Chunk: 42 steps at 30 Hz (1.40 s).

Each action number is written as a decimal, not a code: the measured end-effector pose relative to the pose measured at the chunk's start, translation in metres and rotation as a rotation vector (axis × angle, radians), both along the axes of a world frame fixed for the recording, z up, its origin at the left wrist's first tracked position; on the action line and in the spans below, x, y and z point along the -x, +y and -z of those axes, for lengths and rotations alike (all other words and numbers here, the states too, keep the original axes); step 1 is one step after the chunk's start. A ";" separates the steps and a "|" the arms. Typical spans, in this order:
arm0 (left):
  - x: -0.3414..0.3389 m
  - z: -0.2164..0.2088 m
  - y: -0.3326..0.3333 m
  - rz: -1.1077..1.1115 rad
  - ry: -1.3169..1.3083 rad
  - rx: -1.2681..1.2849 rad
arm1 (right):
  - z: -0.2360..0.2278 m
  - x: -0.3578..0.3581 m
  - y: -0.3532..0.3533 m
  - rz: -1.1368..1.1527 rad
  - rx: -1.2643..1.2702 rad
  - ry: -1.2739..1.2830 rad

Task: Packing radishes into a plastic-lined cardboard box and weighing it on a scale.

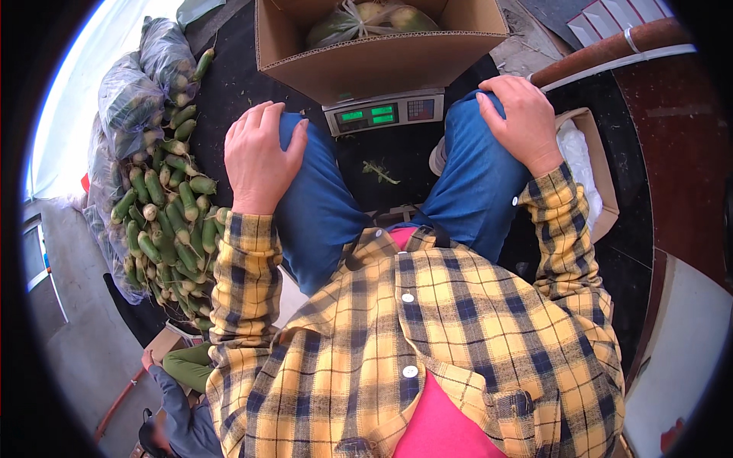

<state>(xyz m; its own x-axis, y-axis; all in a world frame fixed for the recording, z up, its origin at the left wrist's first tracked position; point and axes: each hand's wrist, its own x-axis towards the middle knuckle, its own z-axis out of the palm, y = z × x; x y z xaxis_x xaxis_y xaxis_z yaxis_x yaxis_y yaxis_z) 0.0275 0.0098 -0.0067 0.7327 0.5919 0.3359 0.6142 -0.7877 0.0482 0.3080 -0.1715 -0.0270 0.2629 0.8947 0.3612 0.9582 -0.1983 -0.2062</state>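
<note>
My left hand point(262, 159) rests flat on my left knee, fingers loosely stretched and holding nothing. On the other knee lies my right hand point(522, 122), also empty, its thumb apart from the fingers. Between and beyond my knees stands a digital scale point(385, 113) with lit green displays. An open cardboard box point(382, 67) sits on top of it. Inside the box is a clear plastic bag point(370, 19), tied at the top, with green and pale radishes in it.
To my left is a big heap of green radishes point(172, 221), with filled plastic bags point(131, 99) along its far side. A leafy scrap point(379, 172) lies on the black ground cover. At right stands a carton point(603, 172) holding white plastic. Another person point(183, 397) sits at lower left.
</note>
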 end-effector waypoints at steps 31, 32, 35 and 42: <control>-0.030 0.007 -0.008 0.010 -0.127 0.145 | -0.020 0.018 0.020 -0.057 0.130 0.009; -0.032 0.009 -0.009 0.029 -0.153 0.170 | -0.020 0.017 0.019 -0.051 0.137 0.007; -0.031 0.012 -0.009 0.038 -0.245 0.126 | -0.023 0.019 0.019 -0.053 0.166 0.008; 0.009 0.022 0.008 -0.061 -0.838 0.397 | -0.035 0.023 0.020 -0.047 0.230 0.010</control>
